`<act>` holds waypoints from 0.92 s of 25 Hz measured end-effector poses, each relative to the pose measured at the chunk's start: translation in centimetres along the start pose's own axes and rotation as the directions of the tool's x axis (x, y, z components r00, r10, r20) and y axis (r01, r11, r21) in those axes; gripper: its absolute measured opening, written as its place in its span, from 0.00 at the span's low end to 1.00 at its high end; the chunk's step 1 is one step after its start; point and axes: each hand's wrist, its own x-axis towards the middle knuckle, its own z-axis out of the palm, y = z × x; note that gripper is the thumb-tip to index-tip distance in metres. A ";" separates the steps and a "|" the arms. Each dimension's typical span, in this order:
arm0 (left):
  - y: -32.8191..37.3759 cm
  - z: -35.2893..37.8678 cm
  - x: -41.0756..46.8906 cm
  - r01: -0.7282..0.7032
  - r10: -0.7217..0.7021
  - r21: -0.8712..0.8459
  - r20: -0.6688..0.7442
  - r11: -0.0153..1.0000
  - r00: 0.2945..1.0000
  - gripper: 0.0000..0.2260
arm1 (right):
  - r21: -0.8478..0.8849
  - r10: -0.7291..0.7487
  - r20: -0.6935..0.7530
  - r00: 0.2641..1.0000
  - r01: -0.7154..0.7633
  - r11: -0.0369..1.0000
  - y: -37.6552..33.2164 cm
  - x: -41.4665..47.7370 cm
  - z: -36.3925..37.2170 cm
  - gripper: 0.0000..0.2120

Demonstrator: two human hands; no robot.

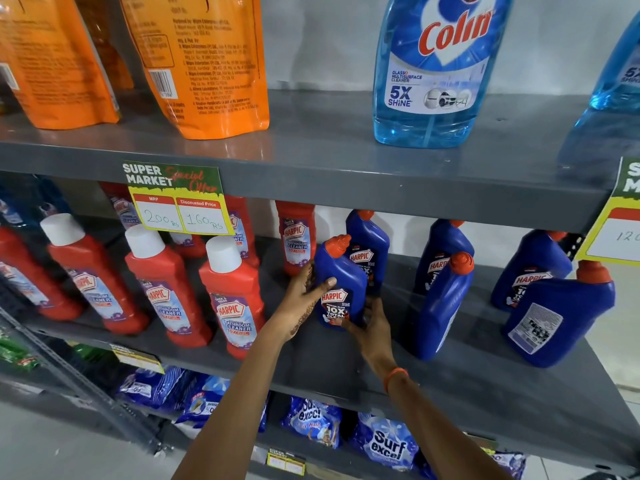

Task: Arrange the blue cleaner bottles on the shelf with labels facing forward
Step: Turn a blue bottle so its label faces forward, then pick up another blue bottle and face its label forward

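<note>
Several blue Harpic cleaner bottles with orange caps stand on the middle grey shelf. Both hands hold the front-left blue bottle, whose label faces forward. My left hand grips its left side with the thumb across the front. My right hand holds its lower right edge. Directly behind it stands another blue bottle, label forward. Further right, one blue bottle is turned sideways. At the far right a blue bottle shows its back label. Behind these, two more bottles face forward.
Red Harpic bathroom cleaner bottles fill the shelf's left half. A price tag hangs from the upper shelf edge, which carries a Colin bottle and orange pouches. Surf Excel packets lie on the shelf below.
</note>
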 end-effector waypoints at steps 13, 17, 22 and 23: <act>0.9 4.5 -2.6 -0.041 0.163 0.571 -0.164 0.820 0.973 0.33 | -0.177 -0.135 -0.125 0.983 0.112 0.978 -3.9 -3.3 -0.7 0.27; 1.6 9.9 -4.9 -0.316 0.501 0.655 -0.111 0.686 0.858 0.32 | -0.262 -0.483 -0.406 0.776 0.407 0.875 -5.8 -6.9 -5.5 0.15; 0.7 16.4 -3.6 -0.152 0.190 0.547 -0.012 0.823 0.982 0.31 | -0.232 -0.282 -0.453 0.846 0.194 0.953 -2.3 -4.9 -11.8 0.14; 0.6 17.2 -3.1 -0.120 0.168 0.535 -0.042 0.836 0.985 0.31 | -0.198 -0.177 -0.365 0.914 0.110 0.974 -1.2 -4.6 -12.6 0.14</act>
